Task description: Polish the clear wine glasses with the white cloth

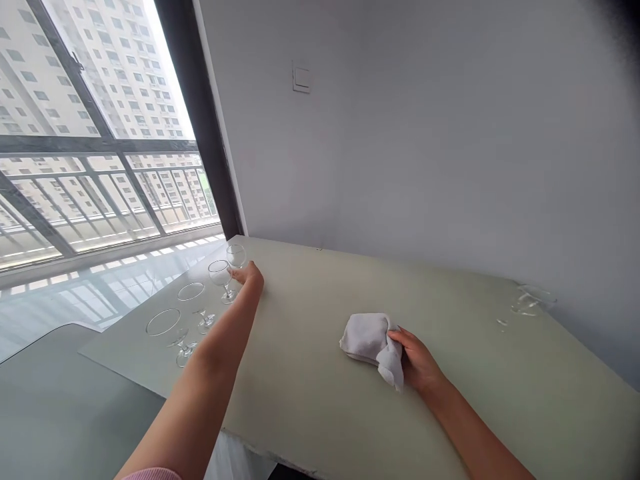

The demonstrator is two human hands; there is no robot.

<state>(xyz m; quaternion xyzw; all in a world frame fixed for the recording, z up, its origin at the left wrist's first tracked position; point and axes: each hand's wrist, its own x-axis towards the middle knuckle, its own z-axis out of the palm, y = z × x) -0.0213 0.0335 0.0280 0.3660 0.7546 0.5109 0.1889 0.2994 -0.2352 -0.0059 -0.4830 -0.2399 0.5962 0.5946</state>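
Forward, nearly straight, the left arm [213, 360] along the left side of the table [300, 393], left hand [247, 272] at a wine glass [219, 273], its grip impossible to tell, right forearm [470, 423] slanting inward, right hand [419, 360] clamped on a folded white cloth [367, 337] near the table's middle.

From where I stand, the left hand [247, 272] has its fingers partly lost among the clear, round-bowled stemmed glasses [219, 273], and I can't tell which it grips. Most fingers of the right hand [416, 360] hide behind the folded white fabric cloth [367, 335]. The pink sleeve [154, 474] runs out of view below. Clear glassware [530, 301] on the pale green, flat surface [310, 347] blurs at the far right.
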